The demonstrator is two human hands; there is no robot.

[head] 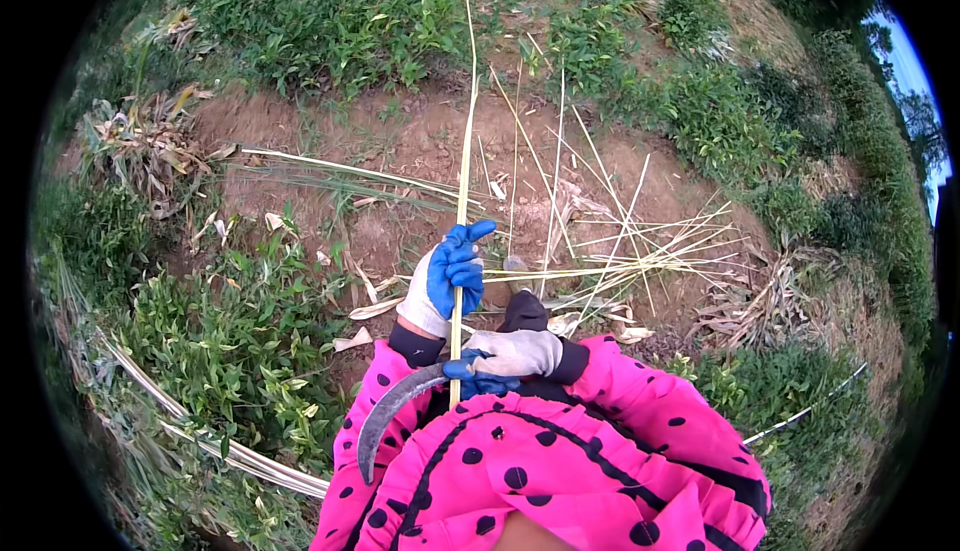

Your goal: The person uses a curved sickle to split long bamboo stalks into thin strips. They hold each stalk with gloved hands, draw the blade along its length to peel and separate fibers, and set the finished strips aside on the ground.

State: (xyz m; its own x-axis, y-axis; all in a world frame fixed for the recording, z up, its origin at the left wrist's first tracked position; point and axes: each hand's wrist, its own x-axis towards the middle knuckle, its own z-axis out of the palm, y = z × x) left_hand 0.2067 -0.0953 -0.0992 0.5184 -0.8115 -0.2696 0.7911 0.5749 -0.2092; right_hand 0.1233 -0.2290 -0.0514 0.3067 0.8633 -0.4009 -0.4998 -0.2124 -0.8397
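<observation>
My left hand (452, 273), in a white knit glove with a blue coated palm, is closed round a long pale plant stalk (466, 153) that runs upright through the middle of the view. Lower down, my right hand (499, 362), gloved alike, grips a sickle by its hidden handle. The sickle's curved grey blade (390, 412) points down and left beside the stalk's lower end. Whether the right fingers also pinch the stalk cannot be told.
Thin split strips (637, 258) lie crossed on the brown soil to the right. More pale stalks (345, 168) lie at left, and a bundle (247, 457) rests at lower left. Green leafy plants (247, 348) and dry husks (142, 149) surround the soil. A dark shoe (523, 312) shows by my right hand.
</observation>
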